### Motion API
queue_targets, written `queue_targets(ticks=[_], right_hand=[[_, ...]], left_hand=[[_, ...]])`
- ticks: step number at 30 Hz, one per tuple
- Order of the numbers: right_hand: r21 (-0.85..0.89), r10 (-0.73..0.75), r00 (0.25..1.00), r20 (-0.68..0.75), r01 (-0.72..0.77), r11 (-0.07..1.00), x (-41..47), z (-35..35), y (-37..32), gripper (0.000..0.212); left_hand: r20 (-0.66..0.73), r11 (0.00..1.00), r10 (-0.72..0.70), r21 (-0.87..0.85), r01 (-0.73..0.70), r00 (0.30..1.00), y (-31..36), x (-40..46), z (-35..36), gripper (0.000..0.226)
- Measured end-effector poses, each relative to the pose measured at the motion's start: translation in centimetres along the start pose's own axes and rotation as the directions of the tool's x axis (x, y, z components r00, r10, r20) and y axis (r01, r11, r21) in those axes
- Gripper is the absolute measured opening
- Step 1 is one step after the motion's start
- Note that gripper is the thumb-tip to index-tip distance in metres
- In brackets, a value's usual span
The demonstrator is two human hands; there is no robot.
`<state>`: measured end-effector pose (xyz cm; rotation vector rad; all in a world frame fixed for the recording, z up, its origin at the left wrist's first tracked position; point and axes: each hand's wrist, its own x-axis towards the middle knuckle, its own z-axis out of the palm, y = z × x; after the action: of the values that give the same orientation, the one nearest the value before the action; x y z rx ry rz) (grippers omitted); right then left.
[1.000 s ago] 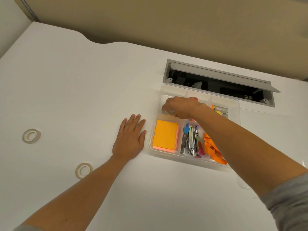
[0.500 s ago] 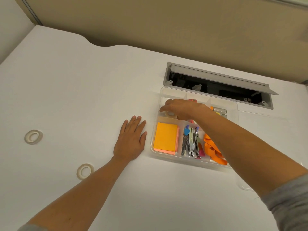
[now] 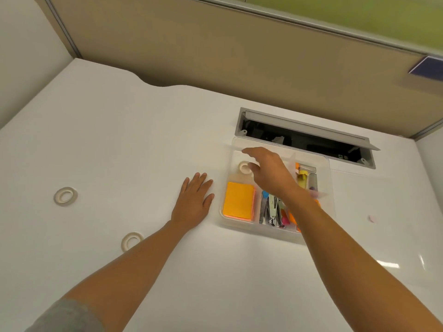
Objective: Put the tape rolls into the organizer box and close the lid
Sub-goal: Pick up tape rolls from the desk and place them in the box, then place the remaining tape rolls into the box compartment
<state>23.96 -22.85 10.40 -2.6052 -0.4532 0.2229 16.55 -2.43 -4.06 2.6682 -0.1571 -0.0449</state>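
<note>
The clear plastic organizer box (image 3: 331,188) stands open on the white desk. One white tape roll (image 3: 245,167) lies in its far left compartment. My right hand (image 3: 268,171) hovers just above that roll, fingers spread, holding nothing. My left hand (image 3: 194,202) rests flat on the desk beside the box's left wall. Two more white tape rolls lie on the desk: one at the far left (image 3: 65,196), another nearer me (image 3: 131,240) beside my left forearm. The clear lid (image 3: 383,236) lies flat to the right of the box.
The box also holds an orange sticky-note pad (image 3: 238,200), staplers and clips (image 3: 272,208) and other small items. An open grey cable hatch (image 3: 304,136) sits in the desk right behind the box. A beige partition wall closes off the back.
My right hand has let go of the tape roll in the far left compartment and lifted off it with fingers apart. The camera has tilted up. My left hand has stayed put.
</note>
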Motion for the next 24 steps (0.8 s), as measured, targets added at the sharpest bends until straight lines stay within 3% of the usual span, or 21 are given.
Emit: queue_targets(ticks=[3, 8, 13, 18, 24], right_hand=[[0.113, 0.0, 0.999, -0.041, 0.005, 0.994, -2.5, 1.2, -2.5, 0.038], [0.234, -0.047, 0.996, -0.072, 0.063, 0.97, -5.5, 5.4, -6.2, 0.038], [0.229, -0.129, 0.992, 0.014, 0.122, 0.966, -6.7, 10.2, -9.7, 0.038], [0.157, -0.138, 0.973, 0.185, 0.109, 0.981, -7.3, 14.6, -12.6, 0.047], [0.065, -0.15, 0.955, 0.256, 0.138, 0.988, -6.8, 18.3, -18.5, 0.06]], left_hand=[[0.014, 0.982, -0.035, -0.188, 0.037, 0.999, -0.1, -0.5, -0.9, 0.042], [-0.145, 0.95, -0.135, -0.3, 0.086, 0.98, -1.7, -4.9, -2.8, 0.028], [-0.241, 0.965, -0.184, -0.227, 0.129, 0.953, -6.2, -10.1, -5.1, 0.025], [-0.313, 0.954, -0.275, -0.208, 0.217, 0.909, -10.0, -13.3, -8.1, 0.026], [-0.309, 0.933, -0.344, -0.01, 0.359, 0.887, -17.3, -13.2, -12.9, 0.044]])
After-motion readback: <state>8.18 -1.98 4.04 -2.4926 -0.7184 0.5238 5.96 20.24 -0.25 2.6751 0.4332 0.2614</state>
